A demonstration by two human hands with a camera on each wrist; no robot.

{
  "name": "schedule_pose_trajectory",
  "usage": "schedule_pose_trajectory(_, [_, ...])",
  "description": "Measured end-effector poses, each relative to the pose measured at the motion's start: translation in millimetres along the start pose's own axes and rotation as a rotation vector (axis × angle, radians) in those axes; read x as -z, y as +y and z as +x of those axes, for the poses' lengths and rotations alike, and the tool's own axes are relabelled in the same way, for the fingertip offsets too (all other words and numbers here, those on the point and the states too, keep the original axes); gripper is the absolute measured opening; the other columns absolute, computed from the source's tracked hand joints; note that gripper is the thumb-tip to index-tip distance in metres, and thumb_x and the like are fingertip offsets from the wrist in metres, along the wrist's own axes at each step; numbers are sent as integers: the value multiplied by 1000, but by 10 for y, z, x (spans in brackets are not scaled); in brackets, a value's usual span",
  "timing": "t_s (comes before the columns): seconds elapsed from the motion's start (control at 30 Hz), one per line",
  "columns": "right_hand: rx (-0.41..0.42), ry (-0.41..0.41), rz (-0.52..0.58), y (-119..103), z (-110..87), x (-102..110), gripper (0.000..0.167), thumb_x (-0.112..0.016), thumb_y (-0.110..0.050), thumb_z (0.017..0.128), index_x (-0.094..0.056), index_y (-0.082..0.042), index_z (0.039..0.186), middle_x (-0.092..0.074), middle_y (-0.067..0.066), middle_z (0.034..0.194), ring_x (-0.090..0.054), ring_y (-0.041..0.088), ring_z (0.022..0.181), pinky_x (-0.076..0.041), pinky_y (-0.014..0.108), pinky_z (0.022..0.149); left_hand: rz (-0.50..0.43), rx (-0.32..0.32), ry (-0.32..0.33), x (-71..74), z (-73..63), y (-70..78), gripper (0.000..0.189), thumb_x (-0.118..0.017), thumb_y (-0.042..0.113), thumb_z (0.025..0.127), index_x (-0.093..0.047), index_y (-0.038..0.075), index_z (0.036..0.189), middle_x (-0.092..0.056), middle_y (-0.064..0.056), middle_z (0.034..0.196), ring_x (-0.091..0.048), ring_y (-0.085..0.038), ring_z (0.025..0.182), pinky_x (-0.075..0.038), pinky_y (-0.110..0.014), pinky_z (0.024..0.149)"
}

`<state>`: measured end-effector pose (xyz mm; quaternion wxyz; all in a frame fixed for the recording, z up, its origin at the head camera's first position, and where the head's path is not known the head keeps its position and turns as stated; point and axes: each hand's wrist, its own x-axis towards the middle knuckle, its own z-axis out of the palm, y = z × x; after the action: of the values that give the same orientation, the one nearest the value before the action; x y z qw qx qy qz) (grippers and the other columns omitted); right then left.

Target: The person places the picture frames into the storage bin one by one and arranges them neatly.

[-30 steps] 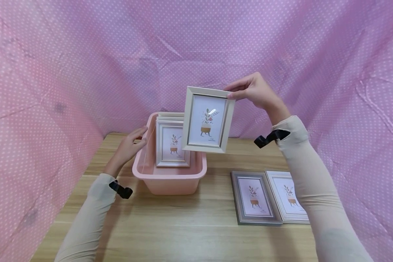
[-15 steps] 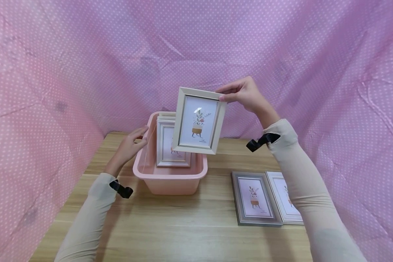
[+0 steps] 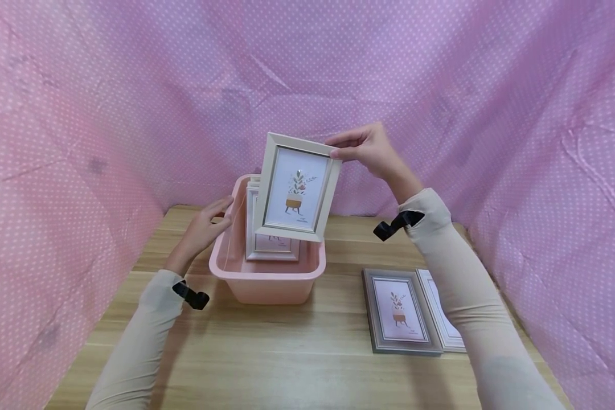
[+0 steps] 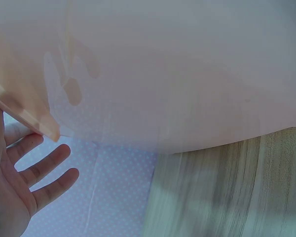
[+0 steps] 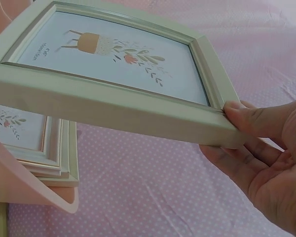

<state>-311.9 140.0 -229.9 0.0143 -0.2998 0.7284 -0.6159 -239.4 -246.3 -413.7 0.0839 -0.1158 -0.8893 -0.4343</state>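
Observation:
In the head view my right hand (image 3: 370, 149) pinches the top right corner of a cream picture frame (image 3: 271, 182), thumb on the front. The right wrist view shows the fingers (image 5: 237, 165) behind that corner. Slightly tilted, the frame hangs over a pink plastic basin (image 3: 269, 277) and covers part of a white picture frame (image 3: 251, 250) leaning inside it. Further frame edges show behind that one. My left hand (image 3: 200, 233) rests against the basin's left rim; the left wrist view shows its fingers (image 4: 52, 190) spread and loosely extended by the rim (image 4: 24, 116).
To the right, a grey-brown picture frame (image 3: 369, 310) lies face up on the wooden table (image 3: 266, 359). Next to it lies a white picture frame (image 3: 453, 341), partly hidden by my right forearm. Pink dotted cloth (image 3: 307, 68) hangs around the table's back and sides.
My right hand has carried the cream picture frame leftward, further over the basin, and it now tilts slightly more. My left hand keeps its place at the rim.

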Motion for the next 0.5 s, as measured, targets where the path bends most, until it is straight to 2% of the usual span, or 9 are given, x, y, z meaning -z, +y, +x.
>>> schedule_pose_trajectory(0.27, [13, -8, 6, 79, 36, -111, 23, -76, 13, 81, -74, 14, 103, -80, 1, 83, -77, 17, 78, -63, 30, 75, -2, -4, -3, -6, 5, -13, 56, -55, 17, 102, -43, 5, 154, -38, -21, 161, -54, -44, 127, -48, -59, 105])
schedule_pose_trajectory(0.5, [3, -15, -2, 132, 53, -176, 26, -74, 15, 81, -71, 18, 107, -80, 6, 88, -76, 13, 77, -63, 29, 76, 6, 0, -7, 7, 26, -23, 56, -54, 19, 102, -42, 7, 155, -37, -18, 163, -54, -43, 127, -48, -59, 105])
